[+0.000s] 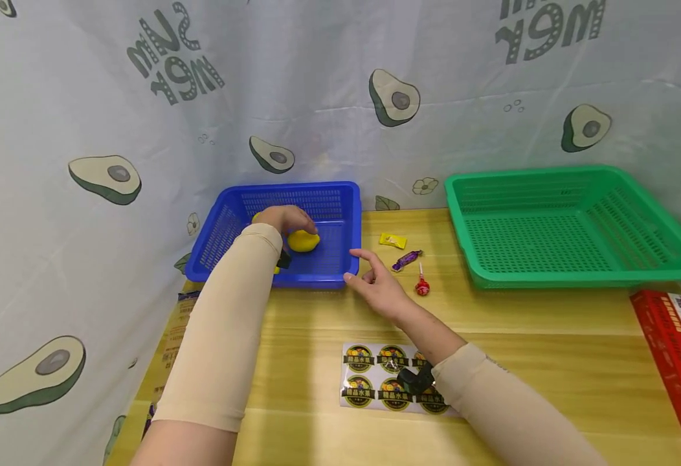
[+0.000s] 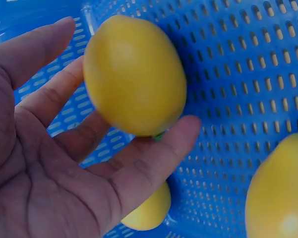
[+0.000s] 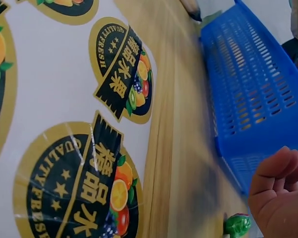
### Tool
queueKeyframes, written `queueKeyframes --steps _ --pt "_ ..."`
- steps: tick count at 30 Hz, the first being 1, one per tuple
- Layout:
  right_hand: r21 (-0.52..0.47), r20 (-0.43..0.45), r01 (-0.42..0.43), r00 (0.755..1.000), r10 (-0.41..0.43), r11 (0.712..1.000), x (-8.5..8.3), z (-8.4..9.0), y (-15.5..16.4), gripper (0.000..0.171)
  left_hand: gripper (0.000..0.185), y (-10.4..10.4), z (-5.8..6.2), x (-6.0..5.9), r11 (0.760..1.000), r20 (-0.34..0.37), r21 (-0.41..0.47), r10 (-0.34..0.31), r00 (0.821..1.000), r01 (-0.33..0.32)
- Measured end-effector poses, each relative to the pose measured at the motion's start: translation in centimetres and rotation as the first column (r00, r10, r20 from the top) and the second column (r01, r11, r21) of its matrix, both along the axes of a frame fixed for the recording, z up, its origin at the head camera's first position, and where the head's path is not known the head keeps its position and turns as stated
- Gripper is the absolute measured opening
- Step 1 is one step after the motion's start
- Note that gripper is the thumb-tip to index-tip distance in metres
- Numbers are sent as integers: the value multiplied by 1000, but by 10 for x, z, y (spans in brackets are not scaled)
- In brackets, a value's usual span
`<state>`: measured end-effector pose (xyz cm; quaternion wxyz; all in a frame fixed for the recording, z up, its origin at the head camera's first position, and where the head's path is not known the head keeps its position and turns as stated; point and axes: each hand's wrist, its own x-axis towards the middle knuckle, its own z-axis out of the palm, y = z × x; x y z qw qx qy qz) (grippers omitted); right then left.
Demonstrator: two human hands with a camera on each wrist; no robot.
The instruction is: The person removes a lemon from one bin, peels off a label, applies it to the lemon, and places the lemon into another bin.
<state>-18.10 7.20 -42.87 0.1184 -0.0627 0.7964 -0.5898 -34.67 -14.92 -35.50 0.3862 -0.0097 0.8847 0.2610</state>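
Observation:
My left hand (image 1: 288, 220) reaches into the blue basket (image 1: 349, 223), by a yellow lemon (image 1: 303, 241). In the left wrist view its fingers lie loosely spread along one side of the lemon (image 2: 136, 77), with the thumb apart from it. Two more lemons show there: one partly behind the fingers, another lemon (image 2: 282, 193) at the right edge. My right hand (image 1: 378, 285) is at the basket's front right corner, thumb and index finger spread with their tips at the rim. A red lollipop (image 1: 422, 286), a purple wrapped candy (image 1: 407, 260) and a yellow wrapped candy (image 1: 393, 241) lie beside it.
A green basket (image 1: 468, 259) stands at the right. A sheet of round fruit stickers (image 1: 359, 370) lies in front, partly under the right forearm. A red box (image 1: 669, 362) lies along the table's right edge. An avocado-print curtain (image 1: 329, 84) hangs behind.

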Motion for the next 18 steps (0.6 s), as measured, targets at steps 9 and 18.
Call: queueKeyframes --steps 9,18 --pt "27 -6 -39 999 40 999 0 -3 0 59 50 -4 -9 -3 999 -28 -24 21 999 -21" --pt "20 46 -63 997 62 998 0 0 1 61 38 -4 25 8 1000 -89 -6 8 996 -9"
